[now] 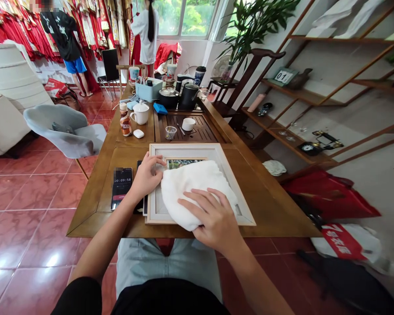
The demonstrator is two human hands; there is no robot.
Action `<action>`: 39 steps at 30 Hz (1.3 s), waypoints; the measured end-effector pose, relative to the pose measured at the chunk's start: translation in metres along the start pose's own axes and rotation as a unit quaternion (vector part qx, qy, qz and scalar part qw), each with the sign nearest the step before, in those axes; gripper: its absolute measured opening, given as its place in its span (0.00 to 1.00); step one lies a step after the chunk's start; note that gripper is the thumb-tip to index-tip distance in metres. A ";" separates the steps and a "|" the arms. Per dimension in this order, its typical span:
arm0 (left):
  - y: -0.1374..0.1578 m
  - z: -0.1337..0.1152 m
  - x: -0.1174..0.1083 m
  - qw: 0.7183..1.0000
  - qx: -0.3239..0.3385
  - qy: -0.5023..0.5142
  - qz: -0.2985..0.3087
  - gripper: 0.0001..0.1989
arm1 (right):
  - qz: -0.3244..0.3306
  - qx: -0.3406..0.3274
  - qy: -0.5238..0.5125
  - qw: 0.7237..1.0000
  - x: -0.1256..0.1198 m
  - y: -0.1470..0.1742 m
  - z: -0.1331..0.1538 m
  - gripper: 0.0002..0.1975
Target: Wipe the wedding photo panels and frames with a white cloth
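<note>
A pale wooden picture frame (234, 175) with a light grey mat lies flat at the near end of the table. Part of a photo (180, 163) shows at its middle, the remainder hidden under a folded white cloth (180, 177). My right hand (213, 216) presses on the cloth, fingers apart and bent into its folds, the thumb by its near edge. At the frame's left side rests my left hand (148, 174), open, its fingers reaching over the border and its thumb close to the cloth's corner. Dark flat items peek out beneath the frame's left edge.
Left of the frame lies a phone (121, 188) showing a timer. Farther up the table (265, 192) are a bottle (125, 120), a lidded white mug (140, 113), a small cup (188, 124) and a tea tray (206, 131). A grey chair (65, 129) stands left; two people are beyond.
</note>
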State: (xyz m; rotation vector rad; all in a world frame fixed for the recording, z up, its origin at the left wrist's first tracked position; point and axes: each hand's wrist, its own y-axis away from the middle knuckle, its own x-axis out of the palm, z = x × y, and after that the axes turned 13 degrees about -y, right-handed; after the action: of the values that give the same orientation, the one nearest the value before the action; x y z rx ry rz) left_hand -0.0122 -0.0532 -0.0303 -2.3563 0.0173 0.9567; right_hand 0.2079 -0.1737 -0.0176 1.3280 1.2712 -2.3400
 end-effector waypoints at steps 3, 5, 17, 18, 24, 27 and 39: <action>0.000 -0.001 -0.001 1.000 -0.008 -0.007 0.005 0.18 | 0.007 0.007 0.031 0.999 -0.011 0.008 -0.005 0.26; 0.000 -0.001 -0.001 1.000 -0.010 -0.009 0.007 0.18 | 0.009 0.008 0.054 0.998 -0.019 0.014 -0.009 0.26; 0.001 0.000 0.000 1.000 -0.001 -0.005 0.004 0.17 | 0.002 0.021 0.090 0.996 -0.049 0.040 -0.028 0.26; 0.001 0.000 0.000 1.000 0.000 -0.007 0.004 0.17 | 0.008 0.018 0.083 0.996 -0.048 0.039 -0.028 0.27; 0.000 0.002 -0.001 1.000 0.001 -0.024 0.009 0.18 | 0.030 -0.005 0.080 0.996 -0.037 0.021 -0.033 0.33; 0.000 0.001 -0.002 1.000 0.002 -0.025 0.008 0.18 | 0.025 -0.010 0.078 0.997 -0.029 0.008 -0.040 0.34; 0.000 -0.002 -0.005 1.000 -0.008 -0.026 0.012 0.19 | -0.072 0.113 -0.113 0.985 -0.052 0.004 -0.057 0.27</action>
State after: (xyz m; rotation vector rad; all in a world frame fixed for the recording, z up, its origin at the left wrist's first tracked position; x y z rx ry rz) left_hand -0.0149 -0.0553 -0.0257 -2.3492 0.0172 1.0333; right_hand 0.2762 -0.1471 0.0064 1.0170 1.0939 -2.7111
